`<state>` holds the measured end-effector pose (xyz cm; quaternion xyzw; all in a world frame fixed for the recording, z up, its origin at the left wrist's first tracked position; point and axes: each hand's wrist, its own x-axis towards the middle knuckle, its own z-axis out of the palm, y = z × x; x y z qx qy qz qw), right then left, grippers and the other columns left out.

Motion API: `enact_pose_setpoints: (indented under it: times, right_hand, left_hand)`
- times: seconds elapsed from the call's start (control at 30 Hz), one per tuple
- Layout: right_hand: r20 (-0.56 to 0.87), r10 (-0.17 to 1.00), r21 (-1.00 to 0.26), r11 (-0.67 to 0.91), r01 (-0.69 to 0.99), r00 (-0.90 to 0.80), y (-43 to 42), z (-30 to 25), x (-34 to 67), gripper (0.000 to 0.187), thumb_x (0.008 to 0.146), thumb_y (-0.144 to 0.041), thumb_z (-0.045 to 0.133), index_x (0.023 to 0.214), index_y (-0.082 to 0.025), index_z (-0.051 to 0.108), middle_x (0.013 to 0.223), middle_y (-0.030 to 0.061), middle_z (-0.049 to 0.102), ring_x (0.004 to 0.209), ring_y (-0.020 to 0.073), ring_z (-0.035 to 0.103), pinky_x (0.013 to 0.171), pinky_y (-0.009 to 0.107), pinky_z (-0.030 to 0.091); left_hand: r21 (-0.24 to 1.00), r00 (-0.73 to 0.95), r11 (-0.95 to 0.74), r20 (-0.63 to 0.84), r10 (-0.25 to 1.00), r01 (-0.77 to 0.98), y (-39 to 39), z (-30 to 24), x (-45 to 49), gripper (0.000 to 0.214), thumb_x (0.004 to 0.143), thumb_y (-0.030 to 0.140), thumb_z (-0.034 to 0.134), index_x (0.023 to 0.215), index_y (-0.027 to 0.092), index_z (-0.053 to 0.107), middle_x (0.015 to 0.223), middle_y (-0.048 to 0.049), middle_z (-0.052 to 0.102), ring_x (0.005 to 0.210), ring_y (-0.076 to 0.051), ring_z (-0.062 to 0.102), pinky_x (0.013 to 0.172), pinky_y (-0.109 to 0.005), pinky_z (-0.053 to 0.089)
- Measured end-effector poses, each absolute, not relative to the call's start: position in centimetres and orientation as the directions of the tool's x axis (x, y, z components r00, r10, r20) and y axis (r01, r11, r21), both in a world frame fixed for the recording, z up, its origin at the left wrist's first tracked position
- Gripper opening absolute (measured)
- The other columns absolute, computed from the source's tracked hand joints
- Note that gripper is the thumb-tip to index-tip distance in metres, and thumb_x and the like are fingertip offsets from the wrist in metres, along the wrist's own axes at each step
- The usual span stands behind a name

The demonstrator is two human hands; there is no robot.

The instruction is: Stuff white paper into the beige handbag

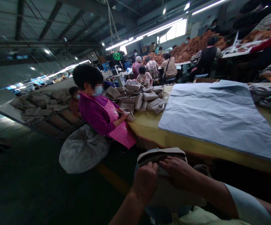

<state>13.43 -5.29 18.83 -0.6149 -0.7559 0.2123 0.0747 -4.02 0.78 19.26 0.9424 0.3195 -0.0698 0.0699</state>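
A beige handbag [168, 192] rests at my lap, its dark opening turned upward. My left hand [146, 178] is closed on the near edge of that opening, knuckles up. Beside it, my right hand [176, 168] grips the same edge, with the fingertips dipping into the mouth of the bag. What the fingertips touch inside is hidden. The bag's far rim stands above both hands, and its lower part is in shadow.
A yellow-covered table [147, 128] stands ahead, bearing a large white sheet [210, 112] and a heap of beige bags [137, 97]. At the left, a co-worker in a pink apron [120, 125] handles a bag near a clear plastic sack [84, 150].
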Motion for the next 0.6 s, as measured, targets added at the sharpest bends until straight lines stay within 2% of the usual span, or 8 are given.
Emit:
enact_pose_setpoints:
  times: [0.1, 0.17, 0.23, 0.27, 0.33, 0.47, 0.53, 0.6]
  right_hand:
    - [-0.029, 0.963, -0.451, 0.228, 0.863, -0.269, -5.8, 19.1, 14.6, 0.040, 0.084, -0.024, 0.059, 0.122, -0.016, 0.068, 0.117, 0.0127, 0.071, 0.115, 0.0310, 0.061, 0.104, 0.050, 0.046]
    - [0.072, 0.965, -0.427, 0.259, 0.866, -0.253, -5.9, 18.7, 15.7, 0.037, 0.084, -0.029, 0.063, 0.120, -0.022, 0.070, 0.131, 0.0112, 0.066, 0.128, 0.0322, 0.053, 0.114, 0.056, 0.034]
    - [0.087, 0.968, -0.387, 0.252, 0.887, -0.237, -5.7, 18.1, 16.7, 0.060, 0.075, -0.032, 0.073, 0.134, -0.027, 0.064, 0.152, 0.0110, 0.050, 0.142, 0.0382, 0.037, 0.118, 0.065, 0.023]
    - [0.060, 0.968, -0.374, 0.247, 0.894, -0.242, -5.5, 17.8, 17.2, 0.076, 0.070, -0.032, 0.075, 0.144, -0.028, 0.057, 0.158, 0.0112, 0.043, 0.145, 0.0405, 0.033, 0.116, 0.067, 0.024]
    - [-0.009, 0.965, -0.359, 0.243, 0.901, -0.264, -4.9, 17.4, 17.8, 0.090, 0.069, -0.032, 0.076, 0.154, -0.029, 0.045, 0.158, 0.0122, 0.043, 0.139, 0.0410, 0.039, 0.110, 0.065, 0.035]
    - [-0.051, 0.950, -0.321, 0.277, 0.906, -0.309, -3.4, 17.6, 18.4, 0.067, 0.087, -0.017, 0.053, 0.153, -0.026, 0.047, 0.137, 0.0134, 0.063, 0.119, 0.0327, 0.057, 0.096, 0.050, 0.048]
    - [-0.069, 0.943, -0.320, 0.287, 0.903, -0.325, -2.8, 18.2, 18.3, 0.065, 0.087, -0.008, 0.044, 0.151, -0.018, 0.050, 0.127, 0.0155, 0.068, 0.113, 0.0302, 0.061, 0.093, 0.044, 0.049]
    - [-0.085, 0.946, -0.354, 0.264, 0.897, -0.312, -2.4, 19.0, 18.2, 0.058, 0.087, -0.008, 0.044, 0.142, -0.017, 0.060, 0.118, 0.0138, 0.073, 0.107, 0.0278, 0.065, 0.088, 0.037, 0.048]
  left_hand:
    - [0.062, 0.703, -0.711, -0.226, 0.674, 0.701, 1.8, 19.7, -3.5, 0.031, 0.100, 0.010, 0.038, 0.110, 0.018, 0.066, 0.105, -0.0081, 0.074, 0.089, -0.027, 0.075, 0.072, -0.036, 0.061]
    - [0.106, 0.689, -0.685, -0.219, 0.691, 0.721, 2.0, 19.4, -3.5, 0.025, 0.105, 0.019, 0.040, 0.112, 0.018, 0.064, 0.103, -0.0077, 0.076, 0.091, -0.026, 0.076, 0.073, -0.033, 0.059]
    - [0.169, 0.686, -0.665, -0.198, 0.700, 0.727, 2.2, 18.9, -3.8, 0.022, 0.106, 0.025, 0.044, 0.114, 0.017, 0.063, 0.103, -0.0071, 0.077, 0.094, -0.025, 0.076, 0.076, -0.030, 0.058]
    - [0.193, 0.687, -0.659, -0.184, 0.703, 0.727, 2.3, 18.6, -3.9, 0.020, 0.106, 0.026, 0.046, 0.114, 0.018, 0.062, 0.103, -0.0067, 0.077, 0.096, -0.024, 0.075, 0.077, -0.029, 0.057]
    - [0.217, 0.689, -0.657, -0.149, 0.709, 0.722, 2.4, 18.4, -4.2, 0.018, 0.105, 0.025, 0.047, 0.111, 0.019, 0.063, 0.104, -0.0057, 0.077, 0.098, -0.023, 0.075, 0.079, -0.028, 0.055]
    - [0.211, 0.680, -0.651, -0.110, 0.725, 0.729, 2.7, 19.1, -4.1, 0.017, 0.105, 0.027, 0.049, 0.105, 0.019, 0.064, 0.100, -0.0049, 0.078, 0.095, -0.023, 0.075, 0.075, -0.028, 0.052]
    - [0.218, 0.656, -0.625, -0.119, 0.745, 0.749, 2.9, 19.9, -3.8, 0.017, 0.104, 0.030, 0.050, 0.104, 0.021, 0.065, 0.096, -0.0040, 0.078, 0.092, -0.023, 0.076, 0.071, -0.028, 0.049]
    - [0.248, 0.638, -0.597, -0.137, 0.758, 0.763, 3.3, 20.8, -3.8, 0.018, 0.104, 0.033, 0.052, 0.103, 0.022, 0.066, 0.091, -0.0026, 0.078, 0.089, -0.023, 0.076, 0.068, -0.027, 0.046]
